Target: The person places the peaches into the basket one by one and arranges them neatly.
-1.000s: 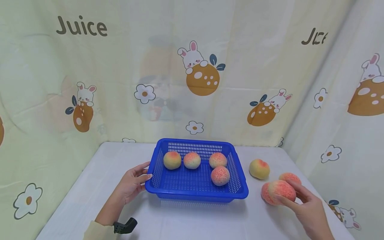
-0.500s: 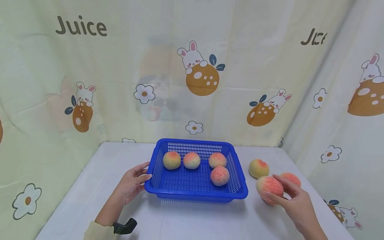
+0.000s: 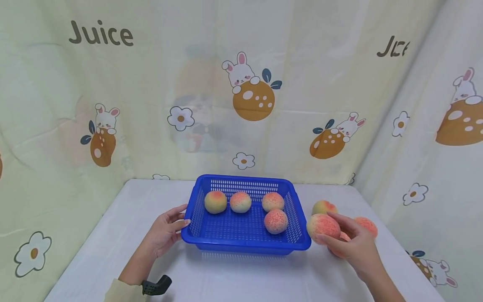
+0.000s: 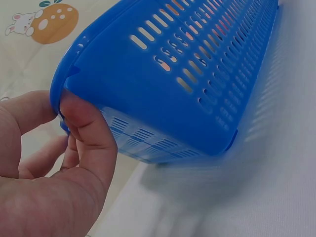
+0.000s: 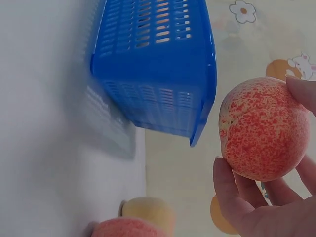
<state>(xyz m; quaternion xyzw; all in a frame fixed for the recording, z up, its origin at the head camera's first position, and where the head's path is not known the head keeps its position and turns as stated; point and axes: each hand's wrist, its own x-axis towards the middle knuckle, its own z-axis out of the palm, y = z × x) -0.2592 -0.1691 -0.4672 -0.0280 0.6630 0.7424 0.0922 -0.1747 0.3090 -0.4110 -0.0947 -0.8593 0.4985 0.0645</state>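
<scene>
One peach (image 5: 264, 129) sits between fingers (image 5: 225, 182) and thumb (image 5: 303, 95) of the right hand (image 3: 357, 248).

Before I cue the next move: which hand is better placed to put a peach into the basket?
Probably the right hand: it holds a peach near the basket, which the left hand grips.

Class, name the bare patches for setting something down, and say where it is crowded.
Free: the table in front of the blue basket; the table left of the left hand; the basket floor's near left, bordered by two back-left peaches and the right pair. Crowded: right of the basket, where the right hand holds a peach near three loose ones.
</scene>
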